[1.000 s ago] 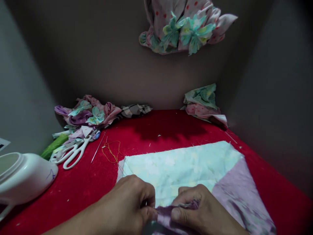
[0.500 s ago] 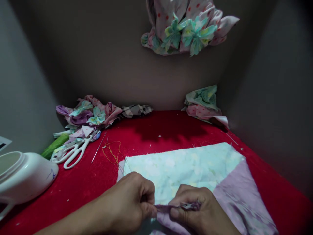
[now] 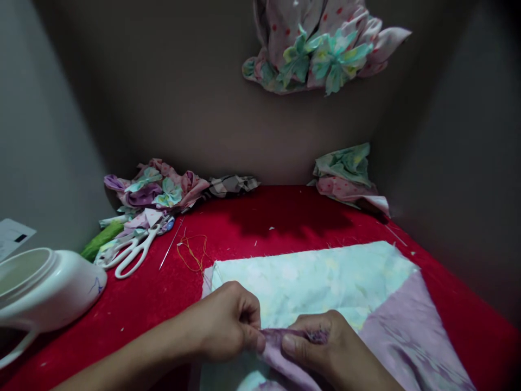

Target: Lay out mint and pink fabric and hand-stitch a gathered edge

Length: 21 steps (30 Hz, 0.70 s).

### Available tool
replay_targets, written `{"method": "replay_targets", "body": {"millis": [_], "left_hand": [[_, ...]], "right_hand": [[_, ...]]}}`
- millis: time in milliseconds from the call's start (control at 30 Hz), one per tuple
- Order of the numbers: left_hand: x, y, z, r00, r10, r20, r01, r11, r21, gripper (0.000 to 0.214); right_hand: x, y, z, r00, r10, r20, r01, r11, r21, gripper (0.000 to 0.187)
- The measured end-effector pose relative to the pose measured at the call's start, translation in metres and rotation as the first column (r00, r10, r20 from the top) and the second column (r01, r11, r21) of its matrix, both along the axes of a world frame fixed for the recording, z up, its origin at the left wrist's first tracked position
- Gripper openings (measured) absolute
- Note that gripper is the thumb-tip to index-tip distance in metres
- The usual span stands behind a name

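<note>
My left hand [image 3: 226, 323] and my right hand [image 3: 325, 347] meet low in the middle of the view. Both pinch a folded edge of lilac fabric [image 3: 285, 342] between thumb and fingers. That fold belongs to a large cloth lying flat, with a pale mint printed panel [image 3: 313, 282] joined to a lilac panel [image 3: 411, 331]. Part of the cloth under my hands is hidden. To the left of the cloth lie a threaded sewing needle [image 3: 171, 251] and a loose tangle of orange thread [image 3: 191, 254], both out of reach of my fingers.
Red cloth [image 3: 285, 217] covers the work surface, with small threads scattered on it. White-handled scissors [image 3: 132, 252], a green roll [image 3: 101, 240] and a white pot [image 3: 44, 285] stand left. Fabric flowers [image 3: 154, 187] pile at the back; more hang on the wall [image 3: 313, 54].
The whole scene has drifted slightly right in the view. My left hand sits a little higher, and the lilac fold between my fingers looks tighter and more rolled.
</note>
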<state>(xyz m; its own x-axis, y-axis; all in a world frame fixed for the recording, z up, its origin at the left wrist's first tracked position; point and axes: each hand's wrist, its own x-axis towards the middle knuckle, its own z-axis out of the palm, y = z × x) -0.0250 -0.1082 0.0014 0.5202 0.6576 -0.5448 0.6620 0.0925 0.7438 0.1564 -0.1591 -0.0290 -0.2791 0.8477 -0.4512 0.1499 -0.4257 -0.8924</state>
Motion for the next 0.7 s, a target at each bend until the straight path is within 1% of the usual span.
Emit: {"method": "replay_targets", "body": {"millis": [133, 233, 300, 367, 433, 467, 567, 633, 700], "left_hand": [[-0.002, 0.002, -0.007, 0.999, 0.0, 0.038, 0.001, 0.999, -0.032, 0.013], [-0.005, 0.004, -0.006, 0.999, -0.031, 0.017, 0.032, 0.999, -0.028, 0.012], [-0.007, 0.005, -0.002, 0.999, -0.023, 0.026, 0.022, 0.999, 0.045, 0.016], [-0.008, 0.004, 0.006, 0.998, 0.02, 0.064, -0.029, 0.989, 0.146, 0.024], [-0.007, 0.001, 0.012, 0.994, 0.065, 0.087, -0.082, 0.973, 0.214, 0.023], [-0.006, -0.001, 0.014, 0.994, 0.072, 0.08, -0.089, 0.968, 0.233, 0.021], [-0.001, -0.01, 0.015, 0.998, 0.045, 0.043, -0.057, 0.934, 0.352, 0.015], [0.001, -0.015, 0.012, 1.0, 0.004, 0.022, -0.014, 0.893, 0.451, 0.017], [0.002, -0.019, 0.01, 0.999, -0.039, -0.007, 0.037, 0.86, 0.509, 0.018]], "right_hand": [[-0.003, 0.001, 0.001, 0.995, -0.066, -0.072, 0.065, 0.998, -0.015, 0.023], [-0.004, 0.001, 0.003, 0.992, -0.108, -0.064, 0.105, 0.993, -0.054, 0.024], [-0.004, 0.001, 0.004, 0.991, -0.128, -0.034, 0.125, 0.99, -0.066, 0.025], [-0.005, 0.002, 0.003, 0.991, -0.133, -0.011, 0.132, 0.989, -0.067, 0.027], [-0.005, 0.002, 0.002, 0.991, -0.131, -0.004, 0.13, 0.99, -0.055, 0.027], [-0.005, 0.002, 0.002, 0.992, -0.13, -0.002, 0.13, 0.991, -0.046, 0.026], [-0.005, 0.002, 0.001, 0.991, -0.136, 0.013, 0.136, 0.99, -0.025, 0.024], [-0.006, 0.002, 0.001, 0.991, -0.13, 0.031, 0.131, 0.991, -0.012, 0.023], [-0.006, 0.002, 0.003, 0.992, -0.12, 0.044, 0.121, 0.993, -0.008, 0.023]]}}
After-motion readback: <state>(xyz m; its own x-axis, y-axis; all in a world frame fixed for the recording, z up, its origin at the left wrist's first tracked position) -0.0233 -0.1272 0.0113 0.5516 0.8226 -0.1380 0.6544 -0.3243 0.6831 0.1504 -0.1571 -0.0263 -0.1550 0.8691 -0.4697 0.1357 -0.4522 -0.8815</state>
